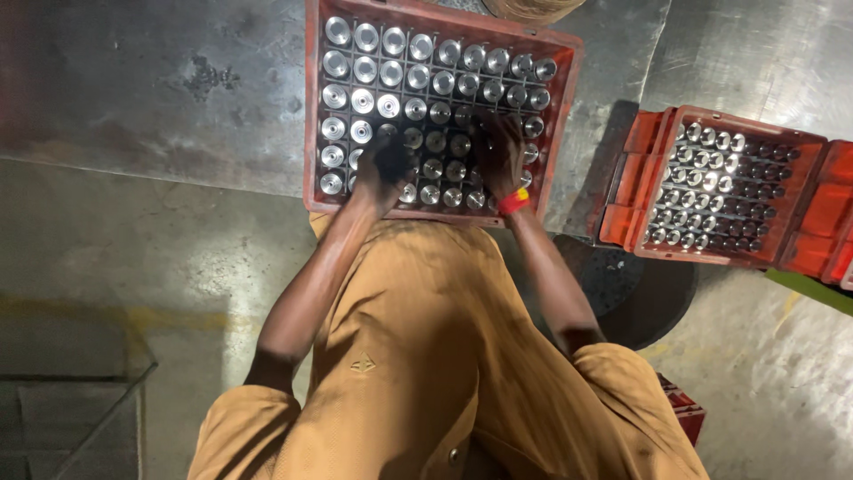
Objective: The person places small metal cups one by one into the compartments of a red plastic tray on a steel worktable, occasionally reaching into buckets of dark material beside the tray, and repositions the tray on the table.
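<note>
A red plastic crate stands on a metal surface right in front of me, filled with rows of bottles topped by shiny silver caps. My left hand rests on the caps in the near left part of the crate. My right hand, with a red and yellow band at the wrist, lies on the caps in the near right part. Whether either hand grips a bottle is hidden by the fingers and the dark light. My brown sleeves and shirt fill the lower frame.
A second red crate with silver-capped bottles stands lower at the right, flanked by more red crates. A dark round floor plate lies below it. The worn metal tabletop stretches left; a metal frame sits at bottom left.
</note>
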Demonstrator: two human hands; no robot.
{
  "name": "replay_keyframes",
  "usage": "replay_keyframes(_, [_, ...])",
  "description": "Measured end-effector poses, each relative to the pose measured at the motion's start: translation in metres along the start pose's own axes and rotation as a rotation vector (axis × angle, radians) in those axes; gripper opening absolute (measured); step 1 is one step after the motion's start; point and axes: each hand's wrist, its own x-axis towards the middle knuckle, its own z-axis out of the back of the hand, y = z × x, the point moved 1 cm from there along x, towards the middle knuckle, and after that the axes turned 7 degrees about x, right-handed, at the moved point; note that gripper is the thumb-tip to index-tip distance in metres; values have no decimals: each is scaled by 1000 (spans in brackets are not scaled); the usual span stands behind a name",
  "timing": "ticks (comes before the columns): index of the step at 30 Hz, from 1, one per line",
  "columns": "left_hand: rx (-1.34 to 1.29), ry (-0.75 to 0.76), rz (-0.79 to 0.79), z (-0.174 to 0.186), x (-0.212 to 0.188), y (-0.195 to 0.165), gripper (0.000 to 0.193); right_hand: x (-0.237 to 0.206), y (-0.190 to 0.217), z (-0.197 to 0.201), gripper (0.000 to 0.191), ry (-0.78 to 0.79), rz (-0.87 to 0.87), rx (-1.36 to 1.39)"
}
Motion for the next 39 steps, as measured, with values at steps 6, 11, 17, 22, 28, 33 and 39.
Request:
replay_keyframes(6, [4, 81, 6, 22, -2, 2, 27, 31, 14, -6, 30, 171, 211, -247])
replay_keyframes(11, [185, -5, -186, 10, -8, -3, 28, 26, 18, -1, 33, 123, 161, -144])
replay_keyframes(17, [639, -58, -188, -20, -16, 3, 25, -23, 29, -39, 21, 208, -443, 663])
replay_keyframes(22, [447, 43, -218, -16, -19, 8, 33, -20, 28, -46, 21, 46, -577, 734])
replay_keyframes(28, [82, 76, -146, 15, -13, -12, 23, 39, 29, -35, 33, 115, 324, -251])
replay_keyframes(33, [222, 84, -259, 14, -22, -16, 21, 47, 39, -33, 31, 249, 311, -331])
replay_keyframes(39, [456, 21, -226, 0, -21, -15, 18, 2, 22, -52, 32, 184, -176, 412])
